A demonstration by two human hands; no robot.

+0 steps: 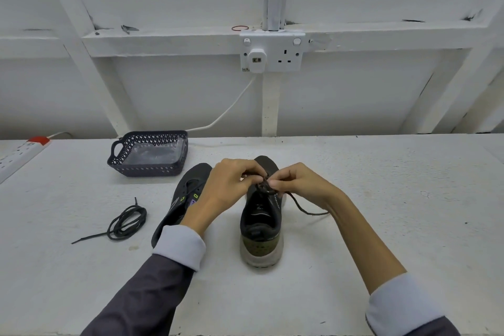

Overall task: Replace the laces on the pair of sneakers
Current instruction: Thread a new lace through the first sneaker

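At frame centre the left hand (231, 183) and right hand (297, 185) meet, each pinching the dark lace (309, 213) over the upright sneaker (260, 226); best to keep both ends evenly taut, pulling gently.

Left-side sneaker (191, 183) partly behind left hand (229, 185)

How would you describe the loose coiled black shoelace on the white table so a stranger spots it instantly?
Start at the white table and find the dark lattice plastic basket at its far left. Nearer than it, left of the tipped dark sneaker, lies the black shoelace. Unlike the lace on the upright sneaker, it is coiled and threaded through nothing.
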